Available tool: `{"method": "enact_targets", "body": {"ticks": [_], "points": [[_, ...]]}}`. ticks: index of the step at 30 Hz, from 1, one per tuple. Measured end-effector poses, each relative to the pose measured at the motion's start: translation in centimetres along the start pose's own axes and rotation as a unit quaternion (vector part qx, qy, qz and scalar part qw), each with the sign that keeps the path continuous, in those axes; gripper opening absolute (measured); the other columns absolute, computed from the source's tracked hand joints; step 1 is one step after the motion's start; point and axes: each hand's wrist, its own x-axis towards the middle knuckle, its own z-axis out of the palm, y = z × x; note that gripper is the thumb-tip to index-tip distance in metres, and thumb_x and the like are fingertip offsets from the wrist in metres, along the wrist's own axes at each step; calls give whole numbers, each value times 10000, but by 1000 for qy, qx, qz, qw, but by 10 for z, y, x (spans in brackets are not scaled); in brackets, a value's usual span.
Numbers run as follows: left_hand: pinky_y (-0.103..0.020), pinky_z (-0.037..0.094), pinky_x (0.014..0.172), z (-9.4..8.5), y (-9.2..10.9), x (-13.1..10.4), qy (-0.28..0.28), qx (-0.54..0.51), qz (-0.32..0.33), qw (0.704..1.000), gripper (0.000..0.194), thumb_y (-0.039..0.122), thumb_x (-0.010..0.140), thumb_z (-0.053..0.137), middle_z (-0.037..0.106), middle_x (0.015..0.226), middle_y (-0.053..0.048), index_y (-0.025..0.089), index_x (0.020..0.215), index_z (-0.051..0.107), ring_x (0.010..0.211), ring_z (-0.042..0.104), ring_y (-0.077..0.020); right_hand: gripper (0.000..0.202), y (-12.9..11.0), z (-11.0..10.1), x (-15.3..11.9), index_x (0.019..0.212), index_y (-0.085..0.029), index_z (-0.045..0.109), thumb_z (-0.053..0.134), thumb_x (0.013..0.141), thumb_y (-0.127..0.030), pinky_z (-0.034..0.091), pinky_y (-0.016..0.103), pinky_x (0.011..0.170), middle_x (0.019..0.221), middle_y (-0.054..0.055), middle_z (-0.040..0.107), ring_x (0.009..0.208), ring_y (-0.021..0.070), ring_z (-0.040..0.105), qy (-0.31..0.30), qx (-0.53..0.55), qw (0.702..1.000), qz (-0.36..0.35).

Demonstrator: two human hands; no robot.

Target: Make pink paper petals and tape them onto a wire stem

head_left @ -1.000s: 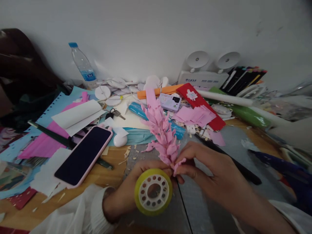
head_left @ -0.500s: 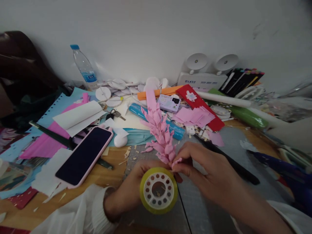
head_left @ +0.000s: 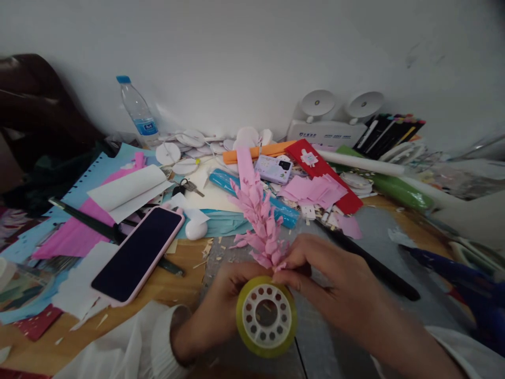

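A pink crepe-paper flower spike (head_left: 262, 226) stands upright between my hands, its many small twisted buds pointing up and away. My left hand (head_left: 221, 297) is closed around its lower end, mostly behind a roll of yellow-green tape (head_left: 245, 337) with a white holed core. The roll hangs at my left fingers; how it is held is hidden. With thumb and forefinger, my right hand (head_left: 331, 279) pinches pink paper at the base of the spike. Its other fingers curl behind. The stem below the buds is covered by the roll and fingers.
On the left lies a phone with a pink rim (head_left: 138, 255), beside paper sheets and keys (head_left: 191, 187). A water bottle (head_left: 140, 113) stands by the wall. Pink paper squares (head_left: 313, 189) lie behind my right hand, a black stick (head_left: 379, 266) and a blue glue gun (head_left: 453, 273) to its right.
The tape roll has shifted right and slightly down. My right fingertips have moved a little left, and the small pink piece between them now sits closer against the spike's base.
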Motion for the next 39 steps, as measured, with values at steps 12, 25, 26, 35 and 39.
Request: {"method": "enact_targets", "body": {"ticks": [12, 25, 26, 35, 39], "points": [[-158, 376, 493, 0, -3, -3, 36, -41, 47, 997, 125, 156, 636, 782, 545, 540, 34, 136, 619, 659, 509, 436, -74, 118, -7, 7, -3, 745, -226, 575, 592, 848, -170, 452, 253, 579, 699, -14, 616, 636, 139, 578, 65, 72, 995, 25], [-186, 522, 561, -11, -4, -13, 56, -32, 173, 983, 227, 286, 660, 790, 695, 723, -2, 253, 876, 728, 602, 620, -132, 153, -27, 25, -24, 993, -184, 569, 550, 883, -288, 554, 296, 802, 904, 70, 638, 891, 190, 629, 109, -198, 951, -211], [-187, 520, 543, -10, -4, -13, 72, -24, 176, 982, 214, 322, 666, 782, 687, 712, -5, 242, 856, 728, 592, 612, -135, 168, -27, 27, -23, 987, -187, 582, 547, 884, -315, 556, 308, 794, 902, 64, 645, 890, 193, 627, 103, -204, 949, -217], [-178, 499, 555, -1, 5, -14, 150, 32, 215, 964, 222, 246, 674, 783, 645, 669, 38, 284, 874, 696, 575, 559, -118, 114, -18, 30, -20, 873, -189, 612, 551, 868, -286, 529, 287, 770, 884, 54, 638, 858, 199, 593, 106, -138, 964, -201], [-179, 428, 519, -1, 1, -12, 151, 66, 158, 974, 171, 246, 865, 577, 541, 604, 20, 193, 710, 626, 550, 477, -104, 124, -16, 18, -24, 810, -208, 550, 527, 863, -318, 519, 241, 712, 840, 34, 570, 771, 158, 582, 99, -1, 981, -167]]}}
